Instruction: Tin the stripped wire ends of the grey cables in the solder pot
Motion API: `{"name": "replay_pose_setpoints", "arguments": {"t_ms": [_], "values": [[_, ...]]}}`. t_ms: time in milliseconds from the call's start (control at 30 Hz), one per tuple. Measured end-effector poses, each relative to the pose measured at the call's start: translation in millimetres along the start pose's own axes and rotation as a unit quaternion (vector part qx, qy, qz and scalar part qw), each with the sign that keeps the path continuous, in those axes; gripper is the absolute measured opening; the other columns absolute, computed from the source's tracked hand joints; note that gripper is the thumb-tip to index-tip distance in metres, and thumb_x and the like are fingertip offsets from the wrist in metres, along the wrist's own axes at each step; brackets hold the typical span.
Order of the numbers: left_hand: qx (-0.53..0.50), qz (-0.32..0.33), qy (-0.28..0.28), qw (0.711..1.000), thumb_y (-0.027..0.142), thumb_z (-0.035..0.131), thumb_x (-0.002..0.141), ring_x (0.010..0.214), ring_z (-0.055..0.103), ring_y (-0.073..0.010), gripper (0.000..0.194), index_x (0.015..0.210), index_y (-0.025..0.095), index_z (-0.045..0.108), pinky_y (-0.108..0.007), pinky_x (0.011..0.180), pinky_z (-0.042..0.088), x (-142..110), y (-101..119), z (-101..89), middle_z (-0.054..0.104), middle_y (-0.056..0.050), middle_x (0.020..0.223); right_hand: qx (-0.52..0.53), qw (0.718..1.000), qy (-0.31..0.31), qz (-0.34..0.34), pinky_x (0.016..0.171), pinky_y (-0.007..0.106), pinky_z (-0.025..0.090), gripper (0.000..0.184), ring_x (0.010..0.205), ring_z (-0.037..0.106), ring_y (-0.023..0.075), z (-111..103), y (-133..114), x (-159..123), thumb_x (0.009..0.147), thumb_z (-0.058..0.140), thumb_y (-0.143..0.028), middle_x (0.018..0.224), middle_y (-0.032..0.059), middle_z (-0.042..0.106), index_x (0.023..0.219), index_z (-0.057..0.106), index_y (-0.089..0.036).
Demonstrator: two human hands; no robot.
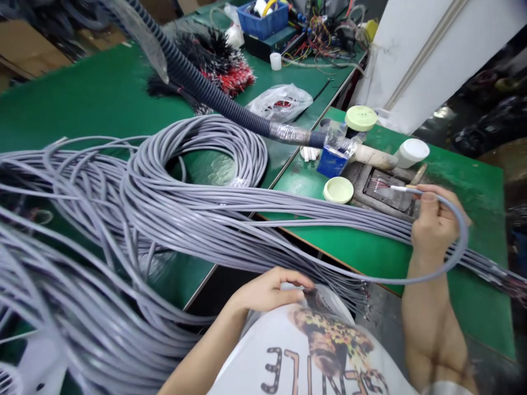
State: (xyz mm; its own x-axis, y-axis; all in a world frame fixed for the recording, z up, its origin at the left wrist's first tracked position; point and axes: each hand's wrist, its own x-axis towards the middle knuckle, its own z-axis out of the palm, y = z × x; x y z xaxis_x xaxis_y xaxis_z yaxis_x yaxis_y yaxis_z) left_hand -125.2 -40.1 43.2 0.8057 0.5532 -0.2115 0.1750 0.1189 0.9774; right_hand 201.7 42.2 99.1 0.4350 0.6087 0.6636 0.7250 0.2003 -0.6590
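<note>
My right hand [436, 222] pinches a grey cable [459, 219] close to its end, and the cable loops down past my wrist and off to the left. Its white end section [401, 188] points left, with thin bare-tipped wires [381, 184] fanned out over a solder pot [391, 198]. Whether the wire tips touch the surface cannot be made out. Low in front of my shirt is my left hand [272, 289], thumb and fingers apart, holding nothing visible. A big coil of grey cable [197, 129] lies left, its strands running rightward beneath my right forearm.
A corrugated hose [222, 101] crosses above the bench to a nozzle by the pot. Around it stand a pale round dish [338, 190], a yellow-green lid [361, 118] and a white tub [413, 152]. Farther back are black-and-red wire bundles [222, 66] and a blue bin [263, 21].
</note>
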Motion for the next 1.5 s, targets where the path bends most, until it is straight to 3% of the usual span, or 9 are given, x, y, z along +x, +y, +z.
{"name": "replay_pose_setpoints", "arguments": {"t_ms": [100, 233, 400, 667, 1000, 1100, 1233, 1367, 1500], "values": [[-0.050, 0.126, 0.052, 0.989, 0.037, 0.058, 0.087, 0.097, 0.066, -0.0223, 0.030, 0.106, 0.015, 0.068, -0.033, 0.087, 0.050, 28.6, 32.2, -4.0, 0.071, -0.010, 0.104, 0.024, 0.997, -0.059, -0.032, 0.081, 0.036, 0.053, 0.022, 0.084, 0.067, 0.0202, 0.4, -6.2, 6.0, 0.091, 0.052, -0.029, 0.087, 0.0065, 0.071, 0.093, 0.069, -0.016], [0.111, 0.248, 0.069, 0.960, 0.032, 0.057, 0.088, 0.090, 0.065, -0.0194, 0.025, 0.105, 0.016, 0.067, -0.032, 0.084, 0.049, 74.2, 63.3, -2.6, 0.071, -0.010, 0.097, 0.026, 0.991, -0.126, -0.038, 0.080, 0.034, 0.052, 0.019, 0.084, 0.066, 0.0189, 4.3, -12.7, 14.9, 0.091, 0.051, -0.030, 0.090, 0.0029, 0.071, 0.093, 0.068, -0.022], [0.314, 0.228, 0.078, 0.918, 0.041, 0.053, 0.090, 0.100, 0.061, -0.0228, 0.037, 0.118, 0.017, 0.060, -0.036, 0.089, 0.045, 105.0, 65.6, 10.5, 0.068, -0.011, 0.108, 0.038, 0.978, -0.195, -0.059, 0.079, 0.035, 0.050, 0.018, 0.085, 0.064, 0.0207, 25.7, -15.6, 18.8, 0.091, 0.051, -0.032, 0.090, 0.0011, 0.071, 0.094, 0.068, -0.028], [0.282, 0.260, 0.086, 0.919, 0.033, 0.049, 0.093, 0.091, 0.063, -0.0182, 0.028, 0.111, 0.017, 0.063, -0.030, 0.083, 0.045, 100.7, 37.6, 13.2, 0.071, -0.007, 0.101, -0.003, 0.962, -0.257, -0.097, 0.077, 0.037, 0.045, 0.017, 0.083, 0.062, 0.0230, 62.7, -12.5, 14.4, 0.090, 0.053, -0.034, 0.086, 0.0000, 0.072, 0.086, 0.069, -0.029], [0.306, 0.258, 0.093, 0.912, 0.031, 0.049, 0.093, 0.089, 0.063, -0.0191, 0.027, 0.111, 0.016, 0.062, -0.032, 0.079, 0.044, 89.2, 42.5, 9.6, 0.071, -0.007, 0.096, -0.101, 0.950, -0.277, -0.104, 0.073, 0.031, 0.042, 0.022, 0.079, 0.062, 0.0207, 76.9, -7.5, 14.9, 0.091, 0.050, -0.034, 0.082, 0.0022, 0.071, 0.087, 0.070, -0.024], [0.301, 0.261, 0.094, 0.912, 0.030, 0.050, 0.093, 0.088, 0.063, -0.0189, 0.026, 0.112, 0.016, 0.062, -0.032, 0.079, 0.045, 85.1, 45.6, 7.4, 0.071, -0.007, 0.097, -0.100, 0.953, -0.265, -0.112, 0.074, 0.031, 0.042, 0.022, 0.078, 0.062, 0.0202, 69.3, -12.7, 18.2, 0.092, 0.050, -0.033, 0.081, 0.0021, 0.071, 0.086, 0.069, -0.024], [0.297, 0.269, 0.107, 0.910, 0.027, 0.052, 0.091, 0.089, 0.062, -0.0193, 0.025, 0.113, 0.017, 0.061, -0.033, 0.081, 0.045, 78.5, 47.3, 2.3, 0.070, -0.007, 0.099, -0.119, 0.968, -0.190, -0.113, 0.082, 0.032, 0.042, 0.024, 0.088, 0.062, 0.0202, 31.2, -9.7, 31.6, 0.093, 0.048, -0.034, 0.090, 0.0038, 0.070, 0.092, 0.069, -0.022], [0.304, 0.274, 0.127, 0.904, 0.024, 0.054, 0.090, 0.093, 0.062, -0.0205, 0.026, 0.114, 0.017, 0.060, -0.035, 0.084, 0.046, 76.6, 44.8, -2.1, 0.070, -0.008, 0.102, -0.193, 0.969, -0.122, -0.091, 0.083, 0.032, 0.041, 0.027, 0.090, 0.060, 0.0211, -9.3, 20.1, 43.4, 0.094, 0.047, -0.036, 0.094, 0.0083, 0.071, 0.094, 0.068, -0.019], [0.313, 0.274, 0.129, 0.900, 0.023, 0.054, 0.090, 0.095, 0.061, -0.0207, 0.026, 0.115, 0.018, 0.059, -0.036, 0.085, 0.046, 79.3, 40.7, -3.0, 0.070, -0.009, 0.104, -0.231, 0.965, -0.104, -0.072, 0.077, 0.031, 0.042, 0.028, 0.084, 0.061, 0.0213, -18.5, 54.6, 44.3, 0.092, 0.047, -0.037, 0.089, 0.0076, 0.071, 0.091, 0.069, -0.019]]}}
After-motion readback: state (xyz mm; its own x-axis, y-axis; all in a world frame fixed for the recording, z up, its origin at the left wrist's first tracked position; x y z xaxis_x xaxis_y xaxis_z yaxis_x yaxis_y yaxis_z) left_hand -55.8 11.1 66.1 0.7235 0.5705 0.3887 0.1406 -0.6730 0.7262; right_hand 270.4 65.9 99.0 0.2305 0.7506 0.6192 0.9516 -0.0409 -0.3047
